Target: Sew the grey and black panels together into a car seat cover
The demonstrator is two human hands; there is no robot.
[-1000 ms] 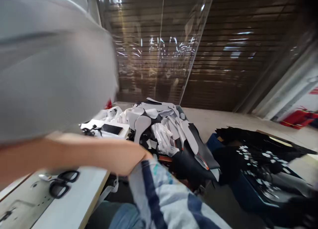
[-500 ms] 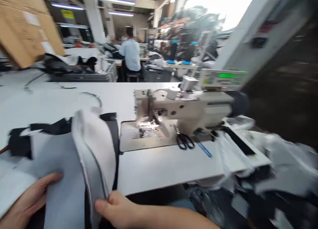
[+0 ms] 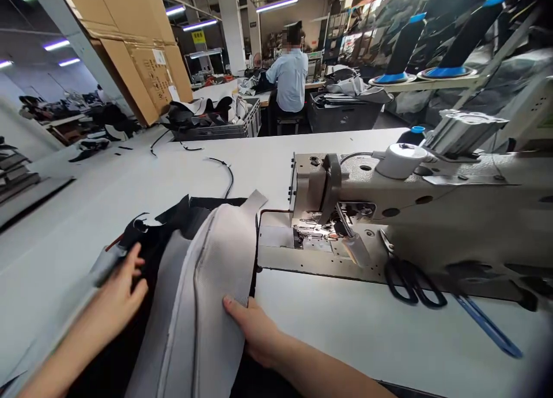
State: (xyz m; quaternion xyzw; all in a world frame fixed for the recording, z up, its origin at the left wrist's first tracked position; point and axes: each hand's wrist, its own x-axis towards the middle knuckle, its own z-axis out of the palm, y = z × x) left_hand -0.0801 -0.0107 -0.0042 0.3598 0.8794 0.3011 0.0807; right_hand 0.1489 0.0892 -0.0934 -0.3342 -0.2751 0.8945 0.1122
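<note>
Panel (image 3: 218, 260): at 7 o'clock, just beside your machine; since the earlier frame, your left hand (image 3: 118, 294) has come off it.
Left fingers: you hold them loose beside black fabric (image 3: 179, 216); contact can't be told.
Right hand (image 3: 263, 329): you grasp the panel's right edge, thumb on top, higher than before.
Scissors (image 3: 415, 283): 1 pair, 4 o'clock.
Sewing machine (image 3: 432, 225): 1, 3 o'clock.
Panel axis: long side runs 7 to 1 o'clock, narrow tab (image 3: 257, 200) pointing at 1.
</note>
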